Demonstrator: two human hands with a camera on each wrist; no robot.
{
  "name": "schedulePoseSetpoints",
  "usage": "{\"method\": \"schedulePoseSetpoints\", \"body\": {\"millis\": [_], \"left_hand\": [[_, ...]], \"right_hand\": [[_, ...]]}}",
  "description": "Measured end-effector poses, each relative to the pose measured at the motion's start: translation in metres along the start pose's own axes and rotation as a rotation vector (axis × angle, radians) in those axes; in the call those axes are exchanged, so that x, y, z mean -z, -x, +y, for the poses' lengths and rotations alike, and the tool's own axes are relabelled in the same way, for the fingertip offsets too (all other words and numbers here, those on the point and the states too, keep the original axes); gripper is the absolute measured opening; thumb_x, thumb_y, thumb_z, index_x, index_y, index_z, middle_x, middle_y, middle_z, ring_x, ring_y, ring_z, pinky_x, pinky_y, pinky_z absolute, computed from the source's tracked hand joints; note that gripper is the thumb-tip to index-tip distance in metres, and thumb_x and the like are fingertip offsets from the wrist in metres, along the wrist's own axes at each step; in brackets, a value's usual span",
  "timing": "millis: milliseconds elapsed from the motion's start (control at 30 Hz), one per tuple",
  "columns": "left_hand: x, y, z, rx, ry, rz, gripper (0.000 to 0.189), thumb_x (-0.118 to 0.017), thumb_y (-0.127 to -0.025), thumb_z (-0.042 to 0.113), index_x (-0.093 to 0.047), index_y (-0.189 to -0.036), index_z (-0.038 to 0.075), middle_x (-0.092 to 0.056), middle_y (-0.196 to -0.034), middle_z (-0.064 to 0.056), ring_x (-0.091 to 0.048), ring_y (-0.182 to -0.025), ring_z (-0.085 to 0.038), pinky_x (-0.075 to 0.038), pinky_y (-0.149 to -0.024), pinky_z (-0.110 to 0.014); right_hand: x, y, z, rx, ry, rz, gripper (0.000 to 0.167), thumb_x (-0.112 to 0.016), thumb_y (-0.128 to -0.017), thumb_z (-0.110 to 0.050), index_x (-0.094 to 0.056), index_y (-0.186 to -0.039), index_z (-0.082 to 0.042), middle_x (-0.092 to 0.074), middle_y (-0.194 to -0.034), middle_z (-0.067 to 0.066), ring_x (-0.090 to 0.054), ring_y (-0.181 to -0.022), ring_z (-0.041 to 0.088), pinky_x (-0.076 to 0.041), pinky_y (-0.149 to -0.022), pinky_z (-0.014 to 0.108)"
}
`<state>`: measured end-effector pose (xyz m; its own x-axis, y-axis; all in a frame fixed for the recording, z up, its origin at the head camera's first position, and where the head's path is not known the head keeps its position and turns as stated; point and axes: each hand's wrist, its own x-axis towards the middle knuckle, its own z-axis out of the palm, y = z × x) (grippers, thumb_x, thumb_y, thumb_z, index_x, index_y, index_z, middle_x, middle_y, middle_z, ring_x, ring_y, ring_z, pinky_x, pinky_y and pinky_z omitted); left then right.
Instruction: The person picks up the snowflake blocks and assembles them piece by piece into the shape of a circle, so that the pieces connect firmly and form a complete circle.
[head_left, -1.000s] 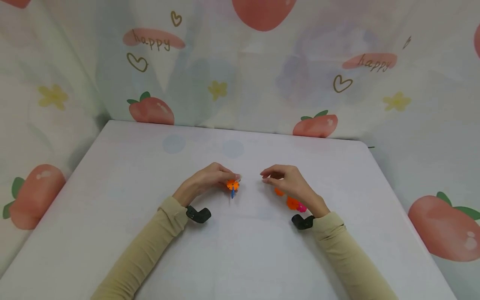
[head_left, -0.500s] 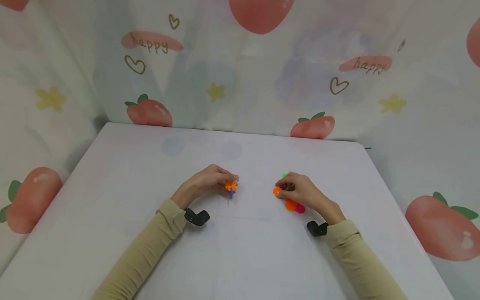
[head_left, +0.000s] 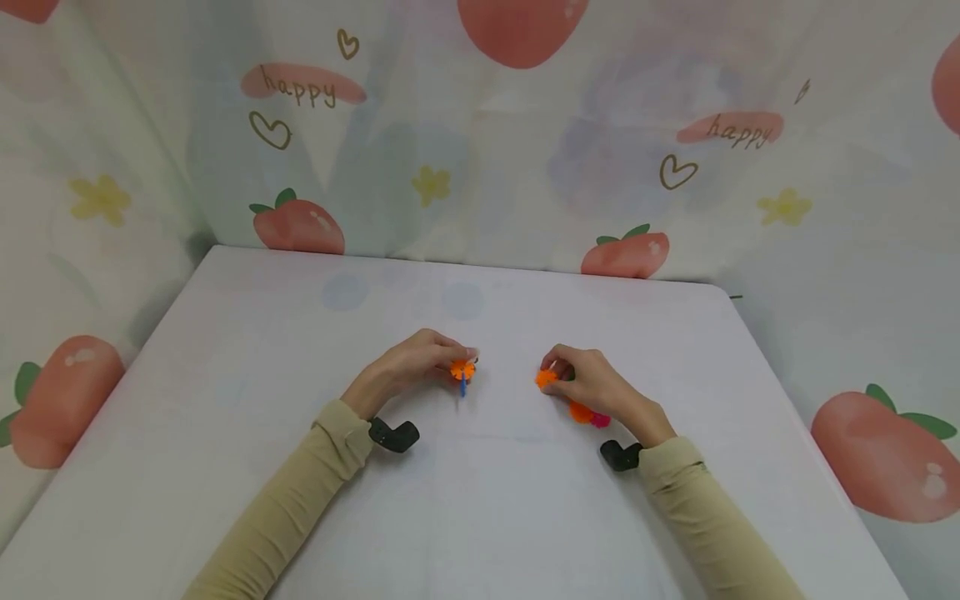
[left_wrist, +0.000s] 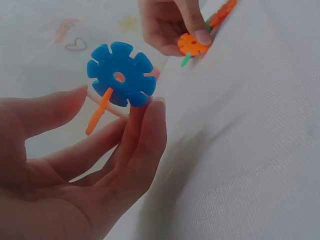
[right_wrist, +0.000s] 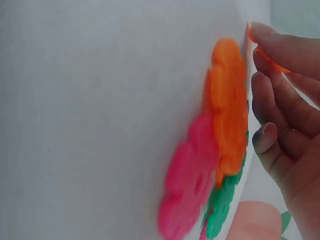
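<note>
My left hand (head_left: 420, 358) holds two slotted plastic snowflake discs joined crosswise. The blue disc (left_wrist: 107, 67) faces the left wrist camera, and the orange disc (head_left: 462, 370) faces the head camera. To the right, my right hand (head_left: 596, 379) pinches another orange snowflake disc (head_left: 546, 379) between thumb and fingers, low over the table. A slim green piece (left_wrist: 186, 60) shows beneath that disc in the left wrist view; whether the two are joined I cannot tell. Beside and partly under the right hand lies a small pile: an orange disc (right_wrist: 231, 110), a pink disc (right_wrist: 190, 185) and a green disc (right_wrist: 222, 207).
The white tabletop (head_left: 480, 517) spreads around both hands. A printed fabric backdrop (head_left: 495, 167) stands along its back and sides. A black wrist mount (head_left: 395, 435) sits under the left wrist and another mount (head_left: 620, 455) under the right.
The right hand has come down onto the pile, taken hold of an orange disc and drawn it slightly left. The left hand stays nearly still with its joined discs.
</note>
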<state>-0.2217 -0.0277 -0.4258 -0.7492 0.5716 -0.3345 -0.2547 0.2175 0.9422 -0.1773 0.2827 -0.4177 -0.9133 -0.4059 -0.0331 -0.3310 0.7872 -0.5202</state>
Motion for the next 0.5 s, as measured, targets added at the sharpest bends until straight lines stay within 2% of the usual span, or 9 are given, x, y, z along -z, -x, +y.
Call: {"method": "schedulePoseSetpoints", "body": {"millis": [233,333,500], "left_hand": [[0.002,-0.005,0.0,-0.017,-0.037,0.0,0.037,-0.066,-0.101,0.024,-0.071,-0.126,-0.003,-0.07,-0.113,-0.008,-0.06,-0.099,-0.016,-0.052,-0.098,-0.03],[0.002,-0.006,0.0,-0.017,-0.046,-0.002,0.038,-0.066,-0.101,0.025,-0.071,-0.127,-0.002,-0.071,-0.115,-0.008,-0.061,-0.1,-0.017,-0.052,-0.1,-0.032],[0.002,-0.006,-0.001,0.004,-0.036,0.008,0.037,-0.069,-0.099,0.025,-0.072,-0.125,-0.001,-0.071,-0.116,-0.008,-0.061,-0.101,-0.017,-0.052,-0.101,-0.034]], "right_hand": [[-0.007,-0.013,-0.011,0.044,-0.048,0.066,0.02,-0.078,-0.092,-0.011,-0.072,-0.111,-0.011,-0.07,-0.081,-0.004,-0.066,-0.079,0.012,-0.057,-0.08,0.033],[-0.009,-0.02,-0.017,0.033,-0.104,0.083,0.021,-0.075,-0.094,-0.01,-0.073,-0.115,-0.012,-0.07,-0.079,-0.003,-0.066,-0.078,0.013,-0.056,-0.078,0.031],[-0.013,-0.028,-0.027,0.019,-0.22,0.064,0.023,-0.068,-0.1,-0.012,-0.073,-0.123,-0.014,-0.071,-0.082,0.002,-0.065,-0.078,0.015,-0.054,-0.076,0.025]]}}
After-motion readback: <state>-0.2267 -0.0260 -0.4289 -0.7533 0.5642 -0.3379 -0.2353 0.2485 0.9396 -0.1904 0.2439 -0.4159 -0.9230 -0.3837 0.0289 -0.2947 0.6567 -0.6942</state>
